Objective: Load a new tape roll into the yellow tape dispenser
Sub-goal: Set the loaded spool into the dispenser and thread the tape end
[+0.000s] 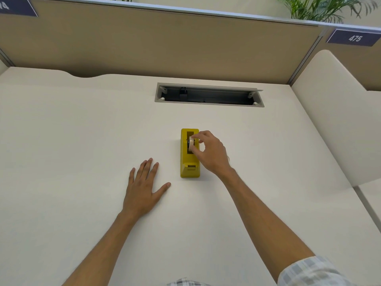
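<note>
The yellow tape dispenser (190,159) stands on the white desk (82,131), its cutter end pointing toward me. A pale tape roll (191,144) on a dark core sits upright in the dispenser's slot. My right hand (210,152) reaches in from the right and pinches the roll between thumb and fingertips. My left hand (144,188) lies flat on the desk to the left of the dispenser, fingers spread, holding nothing and apart from it.
An open cable tray (208,95) is sunk into the desk behind the dispenser. A tan partition wall (165,42) bounds the far edge. A white side panel (334,112) rises on the right, with a sign reading 475 (354,38) above it.
</note>
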A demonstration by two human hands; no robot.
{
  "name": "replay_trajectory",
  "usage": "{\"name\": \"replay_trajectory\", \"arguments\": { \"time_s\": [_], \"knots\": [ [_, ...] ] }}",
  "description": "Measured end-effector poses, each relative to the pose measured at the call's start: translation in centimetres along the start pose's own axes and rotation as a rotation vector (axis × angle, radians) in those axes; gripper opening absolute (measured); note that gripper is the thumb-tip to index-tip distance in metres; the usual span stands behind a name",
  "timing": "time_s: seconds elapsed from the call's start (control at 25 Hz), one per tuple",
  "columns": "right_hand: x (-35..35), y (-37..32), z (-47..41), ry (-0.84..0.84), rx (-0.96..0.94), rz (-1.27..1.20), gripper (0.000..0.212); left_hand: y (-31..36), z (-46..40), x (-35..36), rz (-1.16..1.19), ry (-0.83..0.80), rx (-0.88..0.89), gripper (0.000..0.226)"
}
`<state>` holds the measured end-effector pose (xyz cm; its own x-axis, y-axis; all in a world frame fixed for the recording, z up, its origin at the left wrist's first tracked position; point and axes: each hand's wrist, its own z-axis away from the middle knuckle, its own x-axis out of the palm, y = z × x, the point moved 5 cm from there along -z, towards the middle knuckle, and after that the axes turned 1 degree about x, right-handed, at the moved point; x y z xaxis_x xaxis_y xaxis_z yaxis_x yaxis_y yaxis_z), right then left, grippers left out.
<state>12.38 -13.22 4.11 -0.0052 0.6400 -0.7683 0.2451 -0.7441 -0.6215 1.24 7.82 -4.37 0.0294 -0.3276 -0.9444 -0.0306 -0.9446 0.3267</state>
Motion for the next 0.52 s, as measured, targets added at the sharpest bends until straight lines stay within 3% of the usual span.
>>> {"name": "replay_trajectory", "arguments": {
  "time_s": [0.52],
  "knots": [
    [0.07, -0.34, -0.36, -0.008, -0.061, 0.125, 0.032, 0.02, -0.04, 0.13, 0.004, 0.015, 0.004, 0.086]
  ]
}}
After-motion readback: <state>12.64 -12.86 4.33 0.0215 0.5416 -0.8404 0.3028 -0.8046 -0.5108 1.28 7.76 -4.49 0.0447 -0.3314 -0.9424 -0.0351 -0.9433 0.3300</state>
